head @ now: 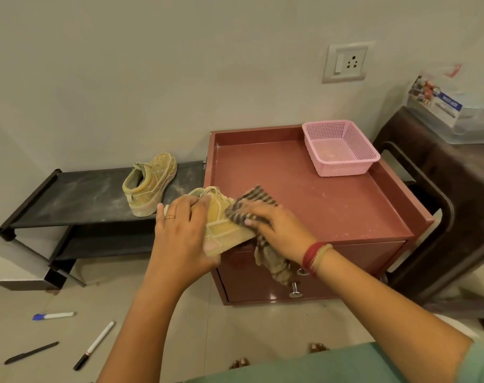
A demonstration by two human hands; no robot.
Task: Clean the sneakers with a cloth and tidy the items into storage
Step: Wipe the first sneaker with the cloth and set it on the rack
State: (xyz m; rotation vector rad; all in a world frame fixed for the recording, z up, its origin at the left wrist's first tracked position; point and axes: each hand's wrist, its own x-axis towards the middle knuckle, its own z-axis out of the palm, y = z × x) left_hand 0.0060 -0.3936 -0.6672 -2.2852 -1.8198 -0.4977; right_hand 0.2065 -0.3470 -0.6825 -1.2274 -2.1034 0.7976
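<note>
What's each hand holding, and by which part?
Left hand grips the sneaker round its upper, fingers over the top. Right hand holds the striped cloth by its middle, pressed against the sneaker's side; its tail hangs loose.

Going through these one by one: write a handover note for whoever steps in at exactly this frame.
Left hand grips the sneaker over the front edge of the cabinet. Right hand holds the striped cloth against it.
The second sneaker stands on the shoe rack and looks dusty. The pink basket sits on the cabinet. Pens lie on the floor.
Done: nothing finished, first sneaker mid-wipe.
Left: finish both sneakers, store the items.
</note>
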